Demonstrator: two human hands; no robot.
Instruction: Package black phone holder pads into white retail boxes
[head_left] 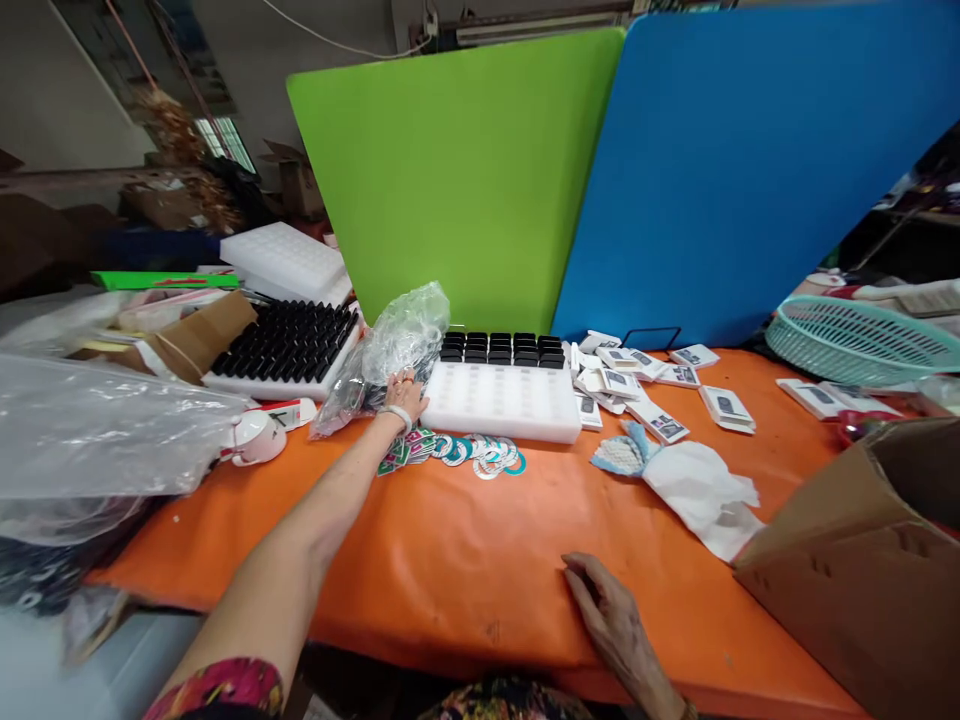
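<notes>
My left hand (405,390) reaches far forward and its fingers rest on a crumpled clear plastic bag (394,350) beside a white foam tray (501,402). The tray's far rows hold black blocks (501,348); its near rows show hollow pockets. Whether the fingers grip the bag is hard to make out. My right hand (611,625) lies flat on the orange table cover (450,540) near the front edge, fingers stretched, holding nothing. Round teal and green stickers (457,450) lie just in front of the tray.
Another tray of black blocks (289,345) sits left, with white foam trays (289,260) behind. Small printed packets (652,385) and white cloth (701,490) lie right. A cardboard box (862,570) fills the near right. Green (465,170) and blue (757,160) boards stand behind.
</notes>
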